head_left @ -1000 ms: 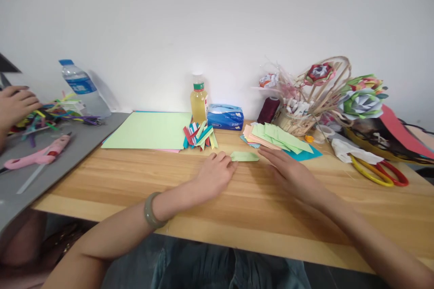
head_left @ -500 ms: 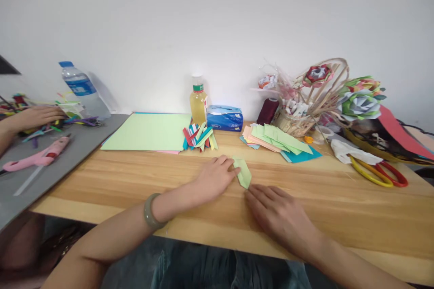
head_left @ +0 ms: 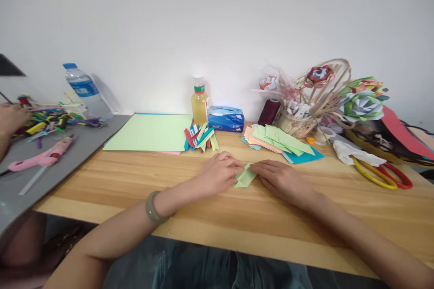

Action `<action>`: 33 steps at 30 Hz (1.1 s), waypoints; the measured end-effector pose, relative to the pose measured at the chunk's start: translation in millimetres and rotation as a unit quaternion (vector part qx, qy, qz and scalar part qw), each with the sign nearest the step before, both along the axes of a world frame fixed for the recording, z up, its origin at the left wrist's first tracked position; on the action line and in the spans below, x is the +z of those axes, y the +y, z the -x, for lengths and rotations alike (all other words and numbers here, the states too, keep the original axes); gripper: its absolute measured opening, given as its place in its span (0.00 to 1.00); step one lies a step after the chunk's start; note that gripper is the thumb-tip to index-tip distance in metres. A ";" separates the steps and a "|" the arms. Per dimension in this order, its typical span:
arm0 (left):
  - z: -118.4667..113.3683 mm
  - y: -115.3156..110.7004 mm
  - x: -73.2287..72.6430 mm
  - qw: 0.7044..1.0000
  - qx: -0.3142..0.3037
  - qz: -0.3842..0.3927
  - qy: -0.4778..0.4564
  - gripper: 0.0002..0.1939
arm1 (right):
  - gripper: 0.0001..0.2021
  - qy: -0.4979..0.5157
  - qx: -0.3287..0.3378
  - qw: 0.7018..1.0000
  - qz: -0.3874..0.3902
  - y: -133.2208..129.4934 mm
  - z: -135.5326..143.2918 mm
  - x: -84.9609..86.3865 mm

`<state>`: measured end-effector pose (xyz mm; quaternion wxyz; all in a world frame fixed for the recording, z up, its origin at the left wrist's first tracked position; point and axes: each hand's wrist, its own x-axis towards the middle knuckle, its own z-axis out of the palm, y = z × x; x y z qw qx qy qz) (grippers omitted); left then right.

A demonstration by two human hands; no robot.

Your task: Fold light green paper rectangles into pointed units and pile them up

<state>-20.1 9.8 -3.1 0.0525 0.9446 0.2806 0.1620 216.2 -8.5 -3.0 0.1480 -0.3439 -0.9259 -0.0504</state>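
Note:
A small piece of folded light-green paper (head_left: 244,178) lies on the wooden table between my hands. My left hand (head_left: 221,172), with a bangle on its wrist, grips the left edge of the paper with its fingertips. From the right, my right hand (head_left: 280,177) has its fingers together on the upper right edge of the same paper. Parts of the paper are covered by the fingers. Behind it fans out a stack of green and peach paper slips (head_left: 276,139), with blue sheets under them.
Folded coloured strips (head_left: 201,137), large green sheets (head_left: 149,133), a yellow drink bottle (head_left: 200,104) and a tissue pack (head_left: 226,118) line the back. Scissors (head_left: 381,175) lie right. On the left grey mat are a pink glue gun (head_left: 42,156) and another person's hand (head_left: 12,119).
The green paper has been turned, and its outline looks different. My right hand has moved up and away from me onto its upper edge. The other person's hand has shifted left.

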 end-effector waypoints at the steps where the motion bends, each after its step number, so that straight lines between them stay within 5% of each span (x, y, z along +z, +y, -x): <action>1: 0.4 1.1 -1.1 1.000 0.004 -0.004 0.001 0.13 | 0.15 -0.014 0.001 1.000 -0.022 -3.5 0.1 0.1; 6: 3.6 1.0 -6.6 0.998 -0.018 -0.050 0.037 0.09 | 0.15 -0.063 0.003 0.994 -0.085 -18.1 -1.7 -2.1; 13: 2.3 -11.6 2.2 0.993 -0.025 -0.086 0.076 0.15 | 0.15 -0.016 -0.022 1.000 -0.012 -17.4 -1.5 -8.0; 21: 5.1 -2.9 13.6 0.982 0.087 0.160 -0.041 0.14 | 0.14 0.052 -0.032 0.996 0.059 -16.5 -4.1 -6.1; 24: 7.7 1.6 12.1 0.975 0.098 0.197 -0.043 0.11 | 0.14 0.077 -0.031 0.994 0.064 -15.2 -6.2 -7.6; 29: 4.8 1.9 3.6 0.982 0.115 0.145 -0.033 0.07 | 0.10 0.102 -0.049 0.991 0.073 -15.8 -7.1 -9.3; 33: 3.7 0.0 1.8 0.996 0.047 0.072 -0.023 0.02 | 0.09 0.093 -0.035 0.992 0.076 -16.0 -6.1 -7.2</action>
